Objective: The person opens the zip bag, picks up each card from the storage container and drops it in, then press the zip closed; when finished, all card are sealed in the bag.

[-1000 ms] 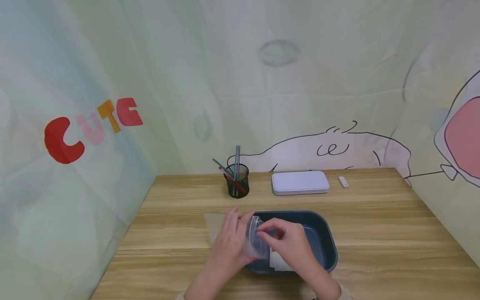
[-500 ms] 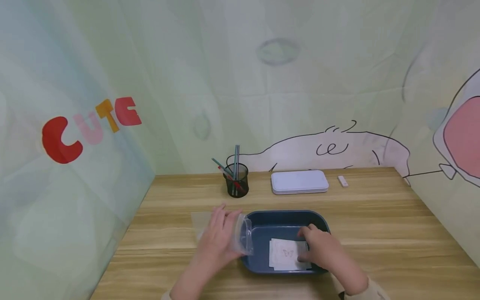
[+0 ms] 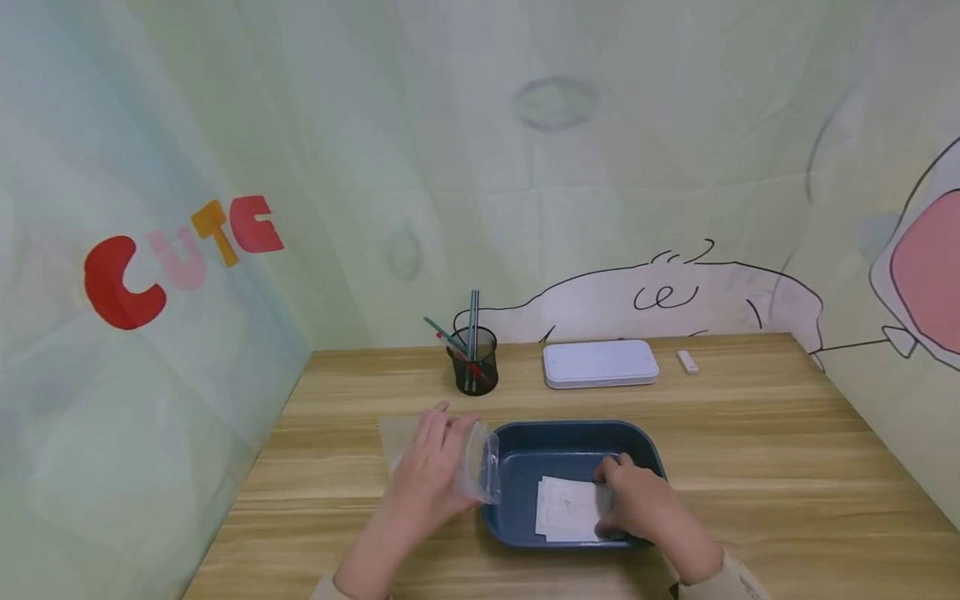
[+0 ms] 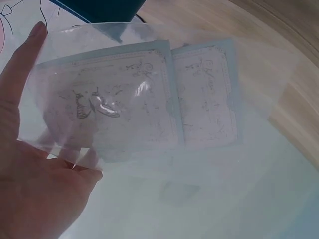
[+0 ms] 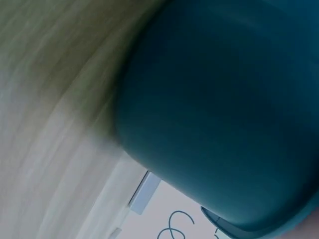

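My left hand (image 3: 423, 475) grips a clear plastic bag (image 3: 486, 467), its mouth facing right beside the dark blue tray (image 3: 506, 508). Through the film in the left wrist view, paper cards (image 4: 134, 109) with pale blue borders and a butterfly drawing show inside, two of them offset. White cards (image 3: 562, 508) lie in a small stack in the tray. Over the stack's right edge, my right hand (image 3: 637, 500) pinches the cards between thumb and fingers. The tray's outer wall (image 5: 209, 124) fills most of the right wrist view, hiding that hand's fingertips.
Behind the tray stand a black mesh pen cup (image 3: 475, 367) with several pencils and a white flat case (image 3: 600, 364). A small white eraser-like block (image 3: 687, 362) lies to the case's right. A printed curtain (image 3: 420, 167) borders the wooden table (image 3: 765, 467).
My right hand has left the bag's mouth and moved right, down to the cards in the tray. The left hand has drawn the bag leftward, uncovering the stack.
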Available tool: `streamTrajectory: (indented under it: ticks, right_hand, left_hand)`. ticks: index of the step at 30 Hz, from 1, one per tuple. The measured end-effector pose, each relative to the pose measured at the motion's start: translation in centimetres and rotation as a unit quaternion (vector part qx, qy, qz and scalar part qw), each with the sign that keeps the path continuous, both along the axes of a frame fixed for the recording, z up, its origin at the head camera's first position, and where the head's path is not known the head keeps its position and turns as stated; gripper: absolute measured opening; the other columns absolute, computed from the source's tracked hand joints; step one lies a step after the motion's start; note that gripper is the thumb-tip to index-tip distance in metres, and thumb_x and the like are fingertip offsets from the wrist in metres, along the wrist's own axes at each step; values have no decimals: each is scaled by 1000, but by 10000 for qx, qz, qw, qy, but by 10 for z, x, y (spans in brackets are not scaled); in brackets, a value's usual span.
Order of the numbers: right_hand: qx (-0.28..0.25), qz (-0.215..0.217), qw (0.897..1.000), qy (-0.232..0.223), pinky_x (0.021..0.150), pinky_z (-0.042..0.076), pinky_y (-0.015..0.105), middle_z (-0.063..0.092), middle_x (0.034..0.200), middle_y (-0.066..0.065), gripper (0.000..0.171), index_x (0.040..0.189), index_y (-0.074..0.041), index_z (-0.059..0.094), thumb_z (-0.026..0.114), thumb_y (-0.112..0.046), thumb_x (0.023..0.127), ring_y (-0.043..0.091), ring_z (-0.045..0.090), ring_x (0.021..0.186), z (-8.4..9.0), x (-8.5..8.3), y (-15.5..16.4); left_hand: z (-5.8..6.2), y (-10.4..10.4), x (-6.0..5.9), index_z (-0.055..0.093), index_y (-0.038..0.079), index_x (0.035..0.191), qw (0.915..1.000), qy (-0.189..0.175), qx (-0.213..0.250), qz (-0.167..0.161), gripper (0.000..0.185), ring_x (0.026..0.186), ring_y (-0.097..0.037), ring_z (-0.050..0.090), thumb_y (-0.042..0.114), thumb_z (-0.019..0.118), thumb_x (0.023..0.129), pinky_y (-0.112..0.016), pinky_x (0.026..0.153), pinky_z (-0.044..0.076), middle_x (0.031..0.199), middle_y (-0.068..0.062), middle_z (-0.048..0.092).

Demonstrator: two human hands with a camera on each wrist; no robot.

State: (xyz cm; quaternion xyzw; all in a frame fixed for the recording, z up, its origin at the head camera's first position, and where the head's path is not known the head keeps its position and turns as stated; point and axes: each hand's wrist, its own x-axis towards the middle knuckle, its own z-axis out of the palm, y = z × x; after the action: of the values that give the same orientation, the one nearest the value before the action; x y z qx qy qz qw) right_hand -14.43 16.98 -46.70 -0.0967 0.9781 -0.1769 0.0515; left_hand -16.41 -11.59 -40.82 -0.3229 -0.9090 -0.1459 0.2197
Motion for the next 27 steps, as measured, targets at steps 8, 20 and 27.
streamTrajectory:
  ticks: [8, 20, 27]
  right_hand:
    - [-262, -3, 9996, 42, 54, 40, 30, 45, 79, -2, 41, 83, -18, 53, 83, -28, 57, 15, 43, 62, -1, -3, 2]
    - [-1459, 672, 9870, -103, 39, 44, 21, 58, 78, -8, 16, 90, -26, 60, 63, -12, 81, 4, 48, 40, 16, 0, 12]
    - [-1941, 330, 9802, 201, 41, 46, 20, 62, 84, -9, 14, 91, -29, 65, 65, -18, 81, 5, 49, 45, 32, 1, 13]
  left_hand:
    - [-2, 1, -2, 43, 8, 127, 9999, -124, 6, 42, 105, 124, -29, 30, 39, 87, 37, -39, 106, 22, 111, -11, 48]
    - [-6, 1, -4, 44, 8, 124, 9996, -245, -110, 125, 102, 125, -28, 28, 41, 86, 38, -37, 107, 18, 111, -10, 48]
    - [-7, 1, -5, 48, 6, 119, 9999, -94, -13, 39, 96, 123, -33, 31, 39, 87, 38, -42, 106, 22, 109, -11, 48]
